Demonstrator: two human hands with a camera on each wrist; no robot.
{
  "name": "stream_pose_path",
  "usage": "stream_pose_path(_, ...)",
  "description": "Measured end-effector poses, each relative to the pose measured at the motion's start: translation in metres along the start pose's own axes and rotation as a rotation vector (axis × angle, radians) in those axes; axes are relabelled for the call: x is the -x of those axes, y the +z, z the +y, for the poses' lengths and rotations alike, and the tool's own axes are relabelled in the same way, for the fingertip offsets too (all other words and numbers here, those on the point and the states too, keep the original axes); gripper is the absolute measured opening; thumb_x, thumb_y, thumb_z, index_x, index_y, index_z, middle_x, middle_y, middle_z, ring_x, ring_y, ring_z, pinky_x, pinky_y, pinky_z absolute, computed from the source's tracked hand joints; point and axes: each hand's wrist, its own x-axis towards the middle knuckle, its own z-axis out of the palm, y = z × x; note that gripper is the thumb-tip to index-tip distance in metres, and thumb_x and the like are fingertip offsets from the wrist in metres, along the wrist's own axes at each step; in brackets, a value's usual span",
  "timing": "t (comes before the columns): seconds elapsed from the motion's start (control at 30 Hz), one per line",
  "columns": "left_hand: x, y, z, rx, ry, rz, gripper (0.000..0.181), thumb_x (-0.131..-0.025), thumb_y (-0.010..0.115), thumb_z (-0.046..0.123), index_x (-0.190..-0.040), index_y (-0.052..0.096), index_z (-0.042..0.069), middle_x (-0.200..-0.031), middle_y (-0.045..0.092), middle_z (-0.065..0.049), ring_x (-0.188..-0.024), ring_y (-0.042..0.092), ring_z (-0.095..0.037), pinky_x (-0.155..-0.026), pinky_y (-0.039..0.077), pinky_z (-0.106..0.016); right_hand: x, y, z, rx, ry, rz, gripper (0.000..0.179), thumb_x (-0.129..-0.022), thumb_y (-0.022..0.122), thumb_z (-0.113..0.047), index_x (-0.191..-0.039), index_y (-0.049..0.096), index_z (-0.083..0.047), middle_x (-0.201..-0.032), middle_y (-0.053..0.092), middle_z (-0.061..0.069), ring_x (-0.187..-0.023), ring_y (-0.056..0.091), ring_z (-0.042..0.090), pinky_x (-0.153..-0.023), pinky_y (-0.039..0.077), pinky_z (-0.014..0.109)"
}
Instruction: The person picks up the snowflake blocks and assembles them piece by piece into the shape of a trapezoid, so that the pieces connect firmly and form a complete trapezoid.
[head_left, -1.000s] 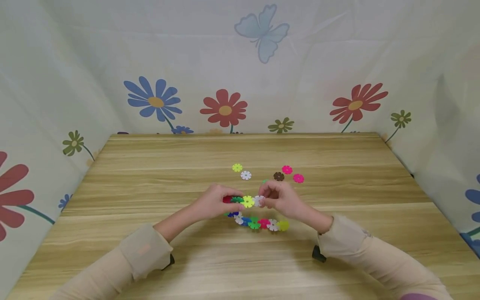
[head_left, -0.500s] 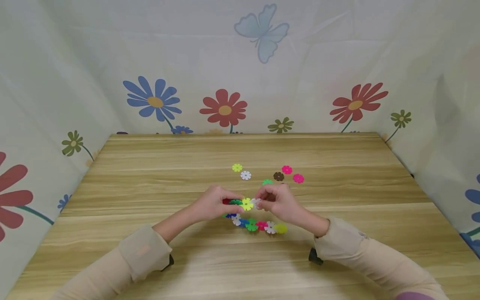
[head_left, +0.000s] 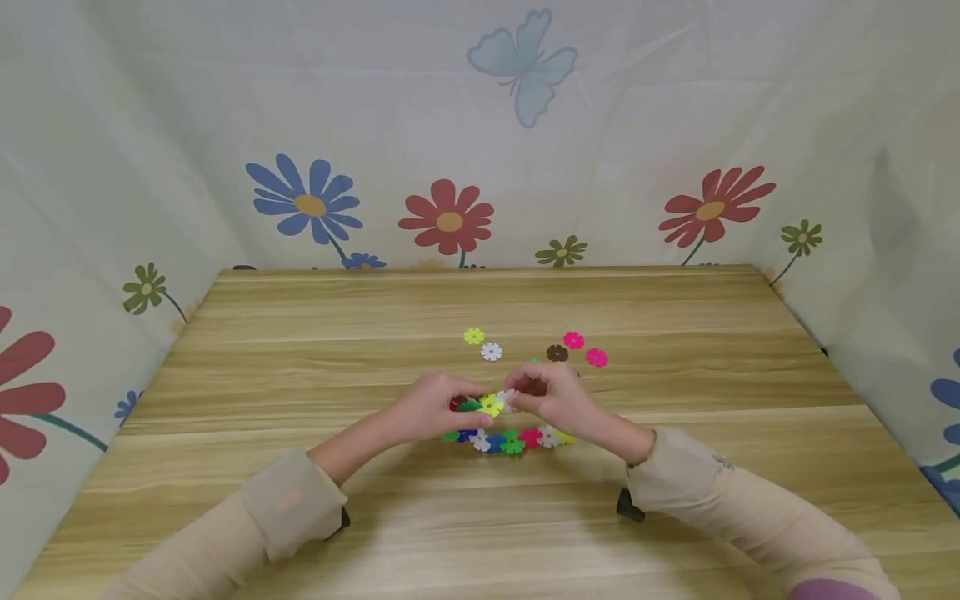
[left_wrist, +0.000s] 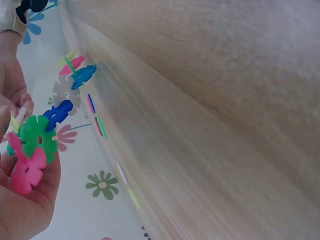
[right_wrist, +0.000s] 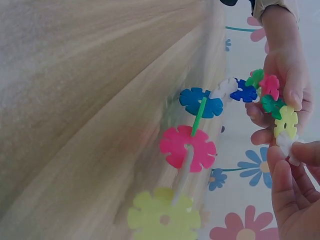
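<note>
My left hand (head_left: 423,407) grips a chain of interlocked plastic snowflake discs, its thumb and fingers around a pink disc (left_wrist: 27,172) and green ones. A yellow disc (right_wrist: 285,122) sticks out between the hands. At its edge, my right hand (head_left: 557,397) pinches a white snowflake disc (right_wrist: 285,143) with thumb and fingertips, partly covering it. From the left hand the rest of the chain curves away below both hands: dark blue (right_wrist: 243,90), white, blue (right_wrist: 200,102), green, pink (right_wrist: 187,148), white, and a yellow end disc (right_wrist: 164,216).
Loose discs lie on the wooden table (head_left: 315,333) beyond the hands: yellow (head_left: 474,336), white (head_left: 491,352), brown (head_left: 557,353) and two pink, one of them nearer the right (head_left: 597,357). A green one is mostly hidden behind the right hand. A flower-print curtain (head_left: 360,100) surrounds the table.
My right hand has shifted slightly left with the white disc, which now sits tilted against the yellow one. The hanging part of the chain has swung a little. My left hand stays nearly in place.
</note>
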Motion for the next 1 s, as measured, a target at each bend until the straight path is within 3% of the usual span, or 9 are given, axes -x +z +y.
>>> stream_pose_path(0.1,-0.001,0.001,0.0,-0.001,0.01,0.001,0.038,-0.081,0.062,0.032,-0.114,0.061,0.011,-0.052,0.032,0.009,-0.043,0.022,-0.002,-0.042,0.024,-0.015,0.0,-0.002,-0.001,-0.008,-0.012,-0.023,0.008,-0.08,0.059,0.002,-0.087,0.062,0.004,-0.079,0.064,0.016,-0.065,0.059,0.013,-0.059,0.051,0.021)
stream_pose_path(0.3,-0.002,0.001,0.001,-0.002,0.037,0.009,0.036,-0.082,0.063,0.026,-0.113,0.061,0.009,-0.057,0.043,0.007,-0.045,0.024,-0.002,-0.043,0.025,-0.015,-0.003,-0.018,0.004,-0.073,-0.015,-0.098,0.017,-0.079,0.063,-0.002,-0.094,0.06,0.004,-0.085,0.061,0.019,-0.066,0.06,0.019,-0.061,0.051,0.024)
stream_pose_path(0.53,0.001,0.0,0.0,-0.017,0.017,0.032,0.035,-0.08,0.065,0.026,-0.112,0.062,0.01,-0.061,0.054,0.006,-0.046,0.024,-0.002,-0.044,0.026,-0.016,-0.009,-0.051,0.023,-0.158,0.141,-0.1,0.026,-0.079,0.063,-0.005,-0.101,0.057,0.007,-0.092,0.058,0.022,-0.071,0.059,0.014,-0.066,0.052,0.034)
stream_pose_path(0.6,0.001,-0.001,-0.001,-0.017,0.009,0.033,0.036,-0.08,0.065,0.026,-0.112,0.062,0.011,-0.058,0.051,0.005,-0.047,0.024,-0.002,-0.044,0.026,-0.016,-0.012,-0.061,0.032,-0.165,0.203,-0.094,0.028,-0.08,0.061,-0.006,-0.104,0.055,0.008,-0.095,0.057,0.02,-0.073,0.059,0.012,-0.07,0.051,0.038)
stream_pose_path(0.73,0.002,-0.001,-0.001,-0.003,0.009,0.039,0.036,-0.08,0.065,0.027,-0.112,0.062,0.012,-0.067,0.06,0.004,-0.048,0.025,-0.003,-0.044,0.025,-0.016,-0.017,-0.076,0.051,-0.145,0.306,-0.08,0.034,-0.08,0.06,-0.007,-0.109,0.052,0.009,-0.099,0.055,0.019,-0.076,0.06,0.012,-0.076,0.05,0.043)
stream_pose_path(0.83,0.002,-0.001,-0.002,0.008,0.017,0.045,0.036,-0.08,0.065,0.027,-0.112,0.063,0.011,-0.082,0.066,0.003,-0.049,0.026,-0.003,-0.044,0.025,-0.016,-0.019,-0.084,0.062,-0.106,0.341,-0.091,0.036,-0.08,0.059,-0.006,-0.111,0.05,0.009,-0.096,0.055,0.016,-0.077,0.058,0.013,-0.075,0.05,0.043)
stream_pose_path(1.0,0.002,-0.002,-0.003,0.02,0.015,0.051,0.036,-0.08,0.065,0.028,-0.112,0.063,0.012,-0.09,0.067,0.001,-0.048,0.026,-0.002,-0.043,0.026,-0.015,-0.022,-0.087,0.076,-0.035,0.345,-0.103,0.034,-0.08,0.057,-0.003,-0.111,0.052,0.009,-0.092,0.054,0.014,-0.072,0.055,0.015,-0.064,0.051,0.037)
